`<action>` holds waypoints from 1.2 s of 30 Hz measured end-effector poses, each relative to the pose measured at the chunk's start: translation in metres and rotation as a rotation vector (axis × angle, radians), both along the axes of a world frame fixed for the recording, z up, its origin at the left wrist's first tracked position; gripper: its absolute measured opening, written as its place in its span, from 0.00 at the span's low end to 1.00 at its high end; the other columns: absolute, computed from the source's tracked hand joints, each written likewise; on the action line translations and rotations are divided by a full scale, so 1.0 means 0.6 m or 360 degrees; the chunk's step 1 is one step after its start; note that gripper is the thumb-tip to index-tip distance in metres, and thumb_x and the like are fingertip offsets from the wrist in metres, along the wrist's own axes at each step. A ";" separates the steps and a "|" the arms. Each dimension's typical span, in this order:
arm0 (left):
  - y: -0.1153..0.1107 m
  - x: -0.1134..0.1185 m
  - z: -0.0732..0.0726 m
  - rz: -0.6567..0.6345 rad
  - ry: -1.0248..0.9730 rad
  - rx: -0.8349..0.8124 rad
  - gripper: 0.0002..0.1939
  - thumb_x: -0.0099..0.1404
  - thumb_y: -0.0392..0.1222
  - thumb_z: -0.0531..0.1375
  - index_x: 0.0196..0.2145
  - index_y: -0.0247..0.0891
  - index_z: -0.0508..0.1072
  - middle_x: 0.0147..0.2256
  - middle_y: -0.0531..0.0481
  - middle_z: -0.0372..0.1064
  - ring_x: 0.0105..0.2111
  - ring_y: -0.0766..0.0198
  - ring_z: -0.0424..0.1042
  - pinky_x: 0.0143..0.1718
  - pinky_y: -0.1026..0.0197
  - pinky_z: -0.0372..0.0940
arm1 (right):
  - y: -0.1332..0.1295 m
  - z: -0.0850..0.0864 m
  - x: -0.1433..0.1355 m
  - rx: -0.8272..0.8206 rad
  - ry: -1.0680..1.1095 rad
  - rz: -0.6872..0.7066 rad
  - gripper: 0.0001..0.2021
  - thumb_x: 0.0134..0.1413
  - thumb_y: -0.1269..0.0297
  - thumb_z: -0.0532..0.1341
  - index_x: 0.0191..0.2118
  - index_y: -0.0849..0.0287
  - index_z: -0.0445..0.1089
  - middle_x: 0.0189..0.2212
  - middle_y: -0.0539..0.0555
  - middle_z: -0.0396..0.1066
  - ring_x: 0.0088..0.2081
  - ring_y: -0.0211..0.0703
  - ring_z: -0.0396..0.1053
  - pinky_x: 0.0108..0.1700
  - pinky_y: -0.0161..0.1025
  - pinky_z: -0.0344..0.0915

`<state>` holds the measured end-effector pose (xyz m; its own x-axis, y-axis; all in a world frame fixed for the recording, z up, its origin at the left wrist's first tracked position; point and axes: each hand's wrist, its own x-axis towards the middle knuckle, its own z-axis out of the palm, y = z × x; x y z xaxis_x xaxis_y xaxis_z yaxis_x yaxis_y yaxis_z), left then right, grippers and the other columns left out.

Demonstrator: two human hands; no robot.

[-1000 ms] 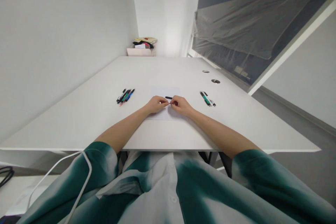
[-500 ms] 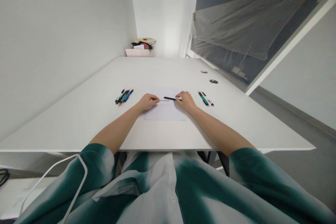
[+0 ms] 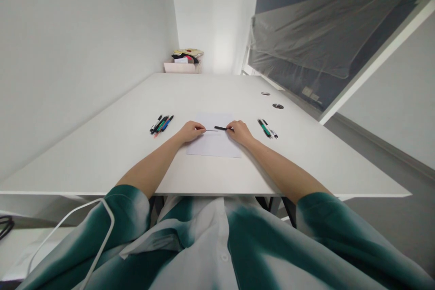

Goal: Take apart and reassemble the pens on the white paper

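Observation:
My left hand [image 3: 192, 132] is closed in a pinch on a thin dark pen refill [image 3: 212, 130], which points right from the fingertips. My right hand [image 3: 239, 132] is closed around a black pen barrel [image 3: 220, 128], whose free end points left. The barrel's free end and the refill's tip lie close together and overlap sideways in view, the refill a little nearer to me. Both hands rest over the edges of a white sheet of paper [image 3: 214, 147]. Fingers hide the held ends of both pieces.
Several pens [image 3: 162, 124] lie in a bunch left of the paper. A green-and-black pen [image 3: 264, 128] and a white pen [image 3: 271, 130] lie to the right. A box with cloth items [image 3: 182, 68] stands at the table's far end. Two round metal inserts [image 3: 277, 106] sit at the right.
The black barrel shows slightly less length outside my right fingers. My left hand keeps its pinch on the refill. The whole view has shifted a little.

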<state>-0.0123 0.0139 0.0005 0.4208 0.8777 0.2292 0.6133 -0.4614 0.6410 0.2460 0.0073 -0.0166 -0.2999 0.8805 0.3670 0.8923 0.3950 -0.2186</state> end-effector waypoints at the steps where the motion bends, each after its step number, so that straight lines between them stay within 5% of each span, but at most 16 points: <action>1: 0.001 -0.002 0.000 0.0005 -0.0007 0.0001 0.14 0.57 0.45 0.59 0.33 0.34 0.81 0.33 0.46 0.78 0.34 0.60 0.72 0.41 0.59 0.64 | -0.001 0.002 0.001 0.0001 0.0001 -0.0010 0.10 0.56 0.71 0.59 0.38 0.58 0.78 0.38 0.58 0.76 0.40 0.49 0.67 0.46 0.43 0.62; 11: 0.013 -0.028 -0.003 0.0081 -0.0072 -0.0008 0.15 0.56 0.46 0.60 0.33 0.34 0.81 0.33 0.44 0.78 0.34 0.59 0.71 0.41 0.57 0.64 | -0.016 0.022 0.035 -0.0057 -0.0032 0.0028 0.11 0.57 0.71 0.58 0.41 0.60 0.77 0.41 0.60 0.76 0.45 0.52 0.67 0.48 0.45 0.61; 36: 0.013 -0.026 -0.005 0.0095 -0.0151 -0.0057 0.15 0.55 0.47 0.60 0.32 0.34 0.81 0.31 0.45 0.77 0.33 0.59 0.71 0.39 0.58 0.64 | -0.013 0.022 0.034 -0.0053 0.0009 0.0093 0.11 0.56 0.72 0.58 0.40 0.60 0.77 0.41 0.60 0.76 0.45 0.51 0.68 0.49 0.45 0.61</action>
